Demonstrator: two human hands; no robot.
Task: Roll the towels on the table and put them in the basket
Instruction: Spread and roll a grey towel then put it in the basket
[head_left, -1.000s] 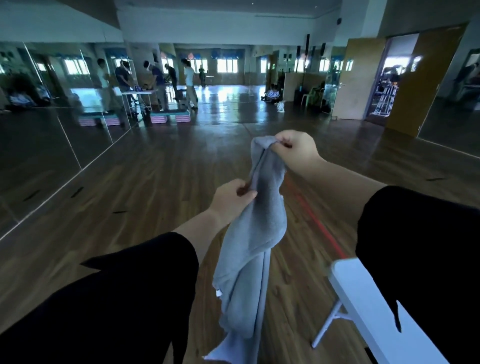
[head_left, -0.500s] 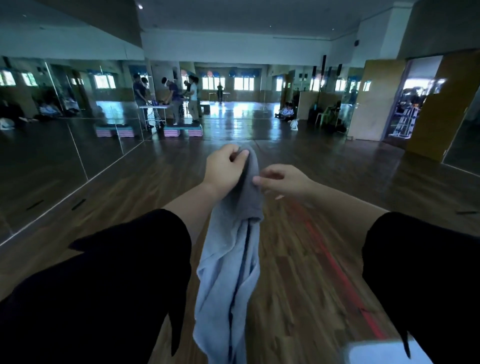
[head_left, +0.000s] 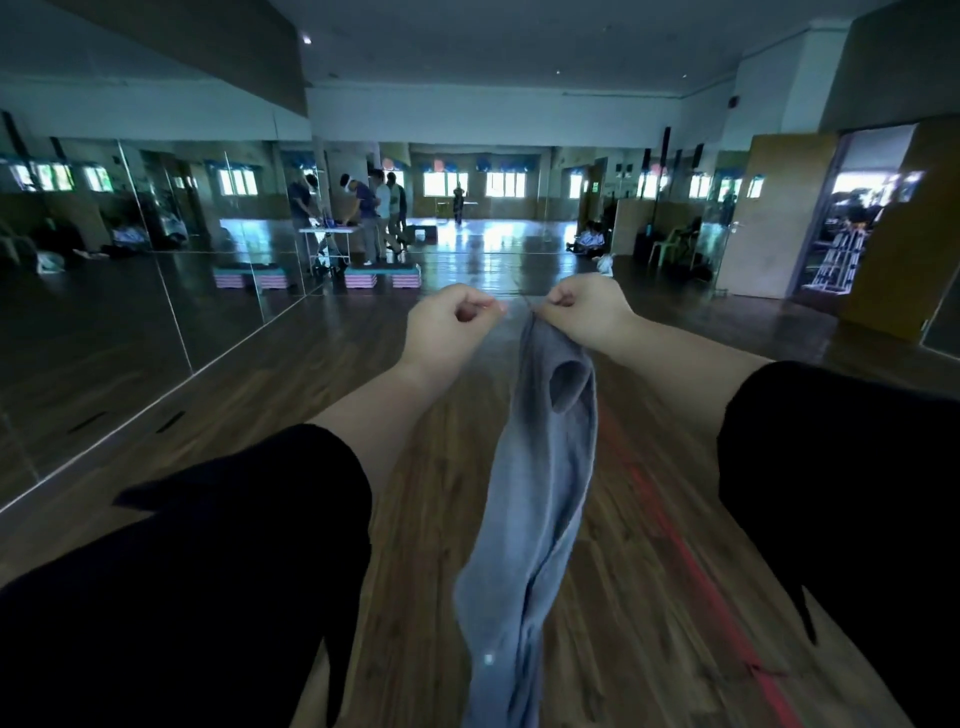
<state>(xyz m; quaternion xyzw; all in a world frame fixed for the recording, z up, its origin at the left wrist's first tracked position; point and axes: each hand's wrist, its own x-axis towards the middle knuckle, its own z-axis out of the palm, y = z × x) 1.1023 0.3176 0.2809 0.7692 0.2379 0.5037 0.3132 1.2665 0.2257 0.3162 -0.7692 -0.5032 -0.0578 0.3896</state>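
Observation:
A grey towel (head_left: 540, 467) hangs long and bunched in front of me, above the wooden floor. My right hand (head_left: 582, 306) pinches its top end between thumb and fingers. My left hand (head_left: 452, 327) is raised just left of it, fingers curled and fingertips pinched together. Blur hides whether a thin edge of the towel runs into that pinch. Both arms are stretched forward in black sleeves. No table or basket is in view.
Wooden floor (head_left: 649, 571) with a red line (head_left: 691, 561) lies below me. A mirror wall (head_left: 130, 312) runs along the left. Several people stand at a small table (head_left: 332, 234) far ahead. An open doorway (head_left: 857, 218) is at the right.
My left hand gripped the towel's top half a second ago. The top now hangs from my right hand, and the two hands have drawn slightly apart. The white table's edge has left the view.

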